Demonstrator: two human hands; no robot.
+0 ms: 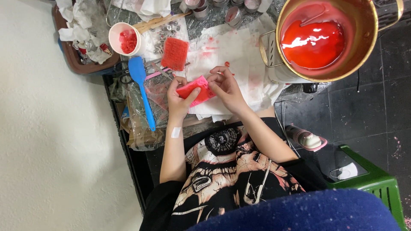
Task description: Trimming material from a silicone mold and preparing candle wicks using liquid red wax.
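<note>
A pink flexible mould (193, 91) is held between both hands over stained white paper (244, 55). My left hand (177, 99) grips its left end, thumb pressed on top. My right hand (226, 87) pinches its right upper edge with bent fingers. A small white plaster is stuck on my left forearm. Just beyond the hands lies a red textured slab (174, 53).
A brass pot (368, 47) of glossy red liquid stands at the upper right. A white cup (114, 34) with red crumbs, a blue spatula (141, 83), small metal tins (233, 16) and a brown tray (70, 57) of crumpled tissue lie around. A green stool (379, 182) stands on the dark floor.
</note>
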